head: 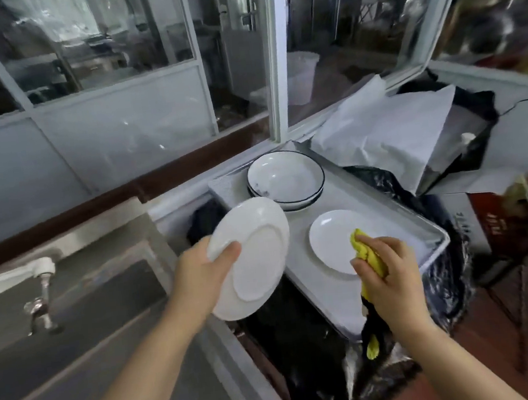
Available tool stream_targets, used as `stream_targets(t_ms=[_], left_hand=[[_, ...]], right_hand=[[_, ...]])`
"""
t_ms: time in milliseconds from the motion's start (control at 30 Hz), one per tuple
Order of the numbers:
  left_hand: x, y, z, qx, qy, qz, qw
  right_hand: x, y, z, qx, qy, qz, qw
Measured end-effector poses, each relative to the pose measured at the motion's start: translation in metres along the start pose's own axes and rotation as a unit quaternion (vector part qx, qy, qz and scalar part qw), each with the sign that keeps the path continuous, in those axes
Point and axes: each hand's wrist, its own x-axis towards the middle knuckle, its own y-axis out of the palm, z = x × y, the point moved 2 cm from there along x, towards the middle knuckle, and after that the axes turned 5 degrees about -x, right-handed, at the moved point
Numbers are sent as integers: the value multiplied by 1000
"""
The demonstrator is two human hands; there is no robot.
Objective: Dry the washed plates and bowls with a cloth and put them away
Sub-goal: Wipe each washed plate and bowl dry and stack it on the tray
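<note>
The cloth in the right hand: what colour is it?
Yellow; the cloth shows best in the head view.

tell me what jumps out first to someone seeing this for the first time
The white plate held up on edge in the left hand, its underside facing the camera, draws the eye first. Next comes the bright yellow cloth bunched in the right hand, over a second white plate lying on the tray. Behind them sit stacked dark-rimmed bowls.

the right hand hides the near rim of the tray's white plate and most of the yellow cloth.
</note>
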Motion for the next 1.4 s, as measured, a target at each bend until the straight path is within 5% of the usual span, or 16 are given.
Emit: stream_targets(t_ms=[200,433,533,700,1033,1133,1400], left_hand=[[33,131,12,206,75,112,969],[58,231,34,444,320,228,805],[63,257,53,463,418,239,744],[77,287,84,421,515,222,713],[74,313,112,461,530,300,646],[75,315,121,514,479,356,616],[70,314,128,535,426,394,614]], right_hand=[[42,-51,-79,-37,61,-53,996],[57,-77,-138,-28,132,-61,989],[61,-81,-152,-32,137,-72,987],[63,-80,-171,-35,157,-69,985],[78,-73,-187,-27,167,-59,984],[82,-72,-188,-23,162,-57,985],[87,-68,-192,-33,153,-45,987]])
